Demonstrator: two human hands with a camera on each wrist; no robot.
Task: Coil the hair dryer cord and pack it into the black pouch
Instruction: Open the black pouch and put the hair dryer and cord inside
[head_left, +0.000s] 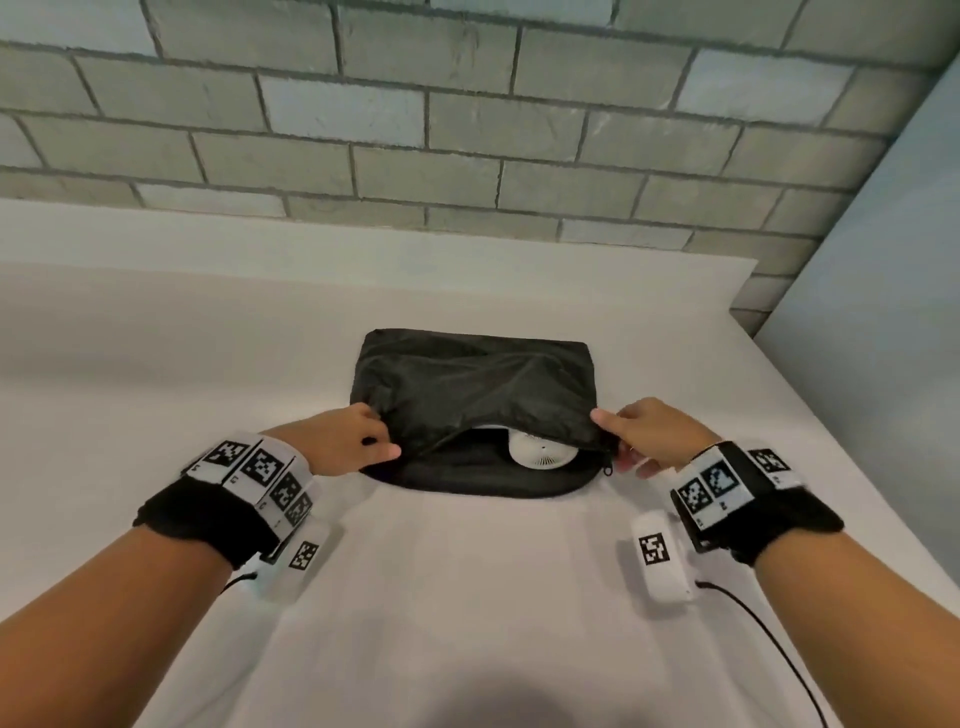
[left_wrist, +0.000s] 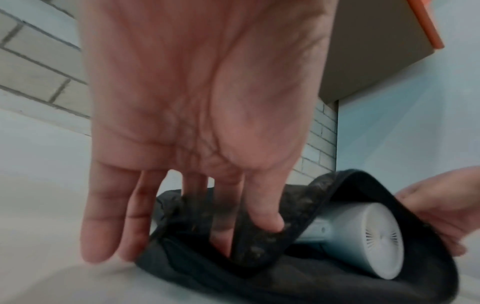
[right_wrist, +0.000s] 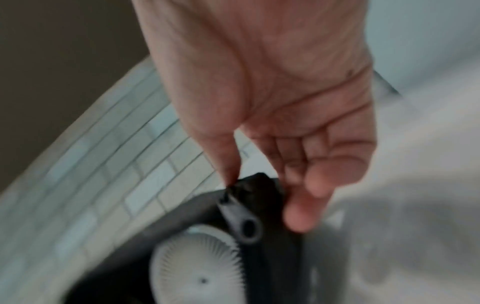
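Observation:
The black pouch (head_left: 467, 395) lies flat on the white table (head_left: 156, 364), its zipped mouth gaping toward me. Inside it sits the white hair dryer (head_left: 540, 454), only its round rear grille showing; the cord is hidden. My left hand (head_left: 382, 447) pinches the upper lip of the mouth at its left end, thumb over the fabric (left_wrist: 267, 222). The dryer (left_wrist: 376, 240) shows under that lip. My right hand (head_left: 615, 441) pinches the pouch's right corner (right_wrist: 249, 189), just above the zipper pull (right_wrist: 244, 222), with the grille (right_wrist: 197, 273) below.
A grey brick wall (head_left: 467, 130) rises behind the table's far edge. A pale wall (head_left: 883, 312) closes the right side. A thin black cable (head_left: 769, 634) trails from my right wristband over the near table. A tan panel with an orange edge (left_wrist: 376, 51) hangs overhead.

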